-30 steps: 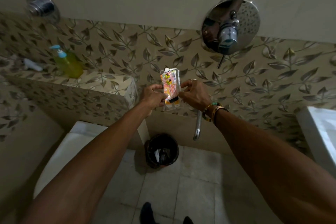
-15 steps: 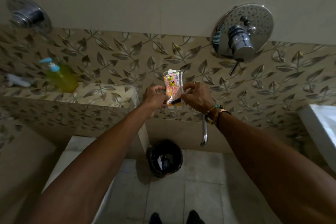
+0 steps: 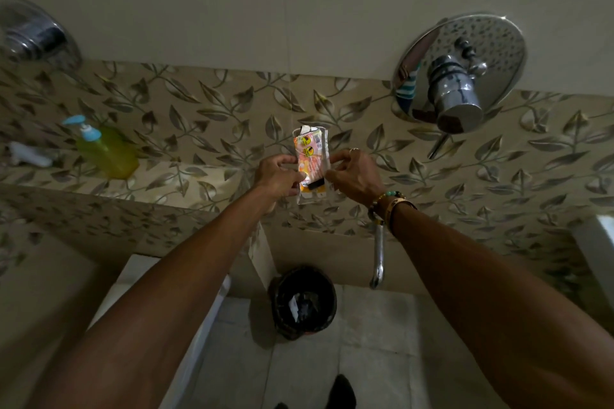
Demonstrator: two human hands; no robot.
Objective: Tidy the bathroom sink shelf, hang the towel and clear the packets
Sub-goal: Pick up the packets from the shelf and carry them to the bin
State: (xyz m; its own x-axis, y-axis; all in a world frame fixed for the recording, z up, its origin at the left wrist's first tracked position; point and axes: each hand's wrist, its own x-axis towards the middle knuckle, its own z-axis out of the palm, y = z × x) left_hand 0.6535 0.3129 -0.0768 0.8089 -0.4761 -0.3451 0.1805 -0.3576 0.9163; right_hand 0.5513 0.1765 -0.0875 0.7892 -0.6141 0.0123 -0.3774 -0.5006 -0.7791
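Observation:
Both hands hold a small stack of orange and clear packets (image 3: 311,163) upright in front of the leaf-patterned wall. My left hand (image 3: 277,176) pinches the stack's left edge and my right hand (image 3: 352,174) pinches its right edge. A tiled shelf (image 3: 172,179) runs to the left of the hands. On it stand a yellow-green soap bottle (image 3: 106,149) with a blue pump and, further left, a small white object (image 3: 30,156). No towel is in view.
A black bin (image 3: 304,302) with some litter inside stands on the floor tiles below the packets. A chrome spout (image 3: 377,259) hangs beside it. A chrome mixer valve (image 3: 458,76) is on the wall upper right, a white toilet (image 3: 186,325) lower left, a white fixture (image 3: 598,242) at right.
The view has tilted up and to the left a little, so the wall fittings and bin sit lower and further right. Both hands keep hold of the packets at the same place.

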